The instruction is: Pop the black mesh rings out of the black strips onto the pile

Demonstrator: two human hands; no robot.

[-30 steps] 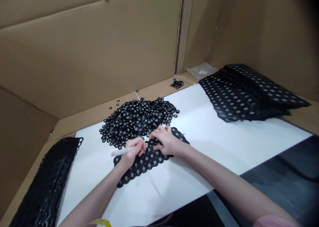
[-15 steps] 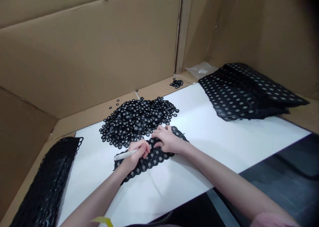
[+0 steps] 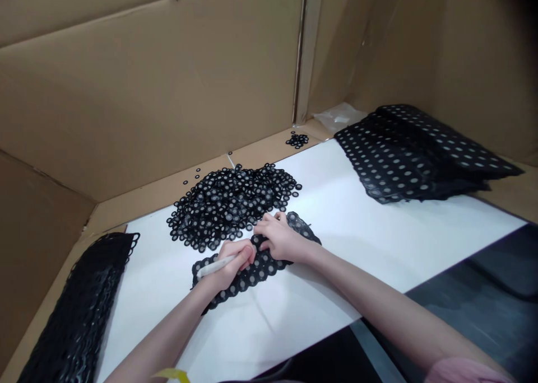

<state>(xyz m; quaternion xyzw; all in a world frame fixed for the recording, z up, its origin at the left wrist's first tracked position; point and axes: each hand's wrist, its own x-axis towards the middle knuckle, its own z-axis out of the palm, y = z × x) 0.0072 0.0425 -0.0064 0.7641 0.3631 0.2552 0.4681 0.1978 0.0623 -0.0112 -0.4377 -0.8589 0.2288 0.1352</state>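
Note:
A white pen-shaped stick is gripped in my left hand, its tip end hidden by the fingers. Under both hands lies a black strip of joined rings with pale round centres, flat and slanting up to the right. My right hand bears on the strip's upper part, fingers bent and thumb apart from them, holding it against the board. Right behind the strip spreads a heap of loose black rings and discs.
A thick stack of black ring sheets lies at the left edge. Black sheets with pale dots lie at the right rear. A small pile of rings and a clear plastic bag are by the cardboard wall. The board is white.
The white stick in my left hand has tipped a little, and that hand has shifted slightly. My right hand stays nearly still on the strip.

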